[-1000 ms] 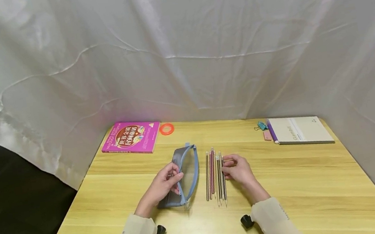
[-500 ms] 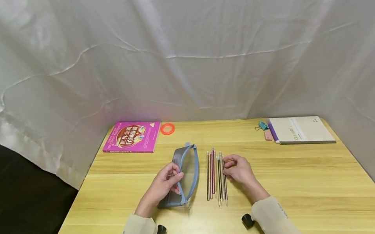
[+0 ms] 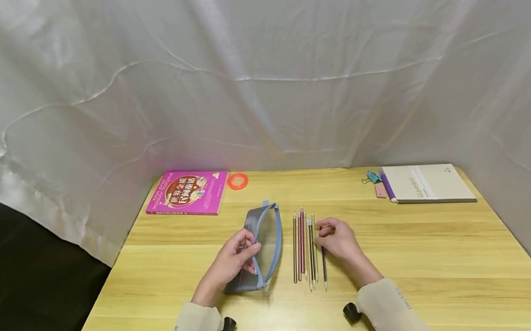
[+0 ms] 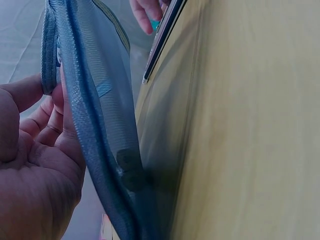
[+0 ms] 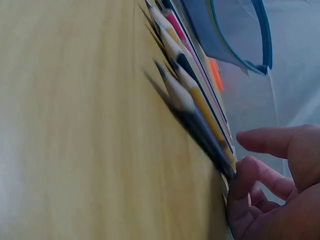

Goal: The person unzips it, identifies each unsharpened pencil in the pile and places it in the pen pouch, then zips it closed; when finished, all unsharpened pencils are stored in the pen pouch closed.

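Observation:
My left hand (image 3: 234,256) grips the near-left edge of a blue-grey mesh pencil case (image 3: 269,243). Its zipped mouth gapes toward the right; in the left wrist view, thumb and fingers pinch the blue zip border (image 4: 75,75). Right of the case, several pencils (image 3: 303,250) lie side by side, tips toward the person, some striped dark and some maroon. My right hand (image 3: 340,240) has curled fingers at a dark pencil (image 3: 324,269) on the row's right side. In the right wrist view, that dark pencil (image 5: 197,132) runs to the curled forefinger, while the thumb stands a little off.
A pink book (image 3: 188,193) and an orange ring (image 3: 237,181) lie at the back left of the wooden table (image 3: 436,277). Toward the back right are a teal binder clip (image 3: 373,177), a pink eraser (image 3: 380,190), a purple pen (image 3: 388,185) and a cream notebook (image 3: 431,183).
The dark pencil at the right hand has shifted slightly right, opening a gap from the other pencils. The left hand and pencil case have stayed nearly where they were.

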{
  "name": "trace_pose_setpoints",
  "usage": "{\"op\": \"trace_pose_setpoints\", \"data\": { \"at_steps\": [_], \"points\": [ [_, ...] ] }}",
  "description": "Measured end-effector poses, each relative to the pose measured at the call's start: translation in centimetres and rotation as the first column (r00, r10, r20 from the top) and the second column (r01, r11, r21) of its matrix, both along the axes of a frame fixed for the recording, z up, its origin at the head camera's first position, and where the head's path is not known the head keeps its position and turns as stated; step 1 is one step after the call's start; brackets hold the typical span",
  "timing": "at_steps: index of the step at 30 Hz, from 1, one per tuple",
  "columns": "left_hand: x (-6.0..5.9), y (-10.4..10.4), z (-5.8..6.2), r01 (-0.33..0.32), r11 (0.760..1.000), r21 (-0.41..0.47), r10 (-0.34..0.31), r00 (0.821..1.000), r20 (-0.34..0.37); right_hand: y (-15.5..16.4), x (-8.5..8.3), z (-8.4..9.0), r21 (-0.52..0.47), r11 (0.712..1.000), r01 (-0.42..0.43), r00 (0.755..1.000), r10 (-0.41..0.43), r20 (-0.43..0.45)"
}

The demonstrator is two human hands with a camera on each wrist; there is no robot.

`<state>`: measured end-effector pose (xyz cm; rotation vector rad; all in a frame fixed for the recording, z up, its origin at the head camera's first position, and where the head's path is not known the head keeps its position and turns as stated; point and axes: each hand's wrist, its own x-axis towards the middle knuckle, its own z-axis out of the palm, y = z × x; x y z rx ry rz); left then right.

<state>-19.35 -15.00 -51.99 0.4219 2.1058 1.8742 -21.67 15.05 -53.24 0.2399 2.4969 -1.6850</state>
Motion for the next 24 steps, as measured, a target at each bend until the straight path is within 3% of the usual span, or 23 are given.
{"op": "trace_pose_setpoints", "data": {
  "at_steps": [8,24],
  "points": [
    [-0.14,0.07,-0.27,0.006,1.000,0.004,-0.006,1.000,0.005,-0.84,0.28,0.03,0.122,0.992,-0.029,0.999,0.031,-0.021],
    [-0.08,0.06,-0.17,0.000,1.000,0.013,0.000,1.000,0.014,-0.65,0.21,0.00,0.128,0.991,-0.034,0.999,0.038,-0.032]
  ]
}}
